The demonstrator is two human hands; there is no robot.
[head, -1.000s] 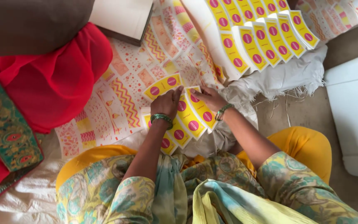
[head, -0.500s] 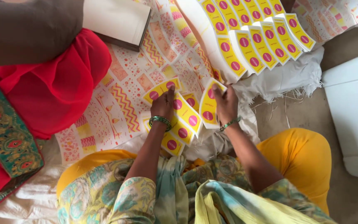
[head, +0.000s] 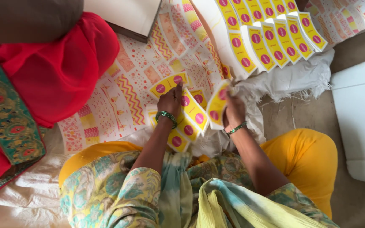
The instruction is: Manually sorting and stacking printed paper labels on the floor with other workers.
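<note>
While the big patterned sheet (head: pixel 123 97) covers the white sack (head: pixel 288 78), the left hand (head: pixel 170 101) presses flat, fingers spread, on yellow labels with pink dots (head: pixel 191 112). The right hand (head: pixel 233 110) pinches one yellow label (head: pixel 217 105), tilted, long axis toward the sack's far edge.

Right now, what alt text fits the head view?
A seated person's left hand presses on fanned yellow cards with pink dots, while the right hand lifts one yellow card above patterned paper sheets.
</note>
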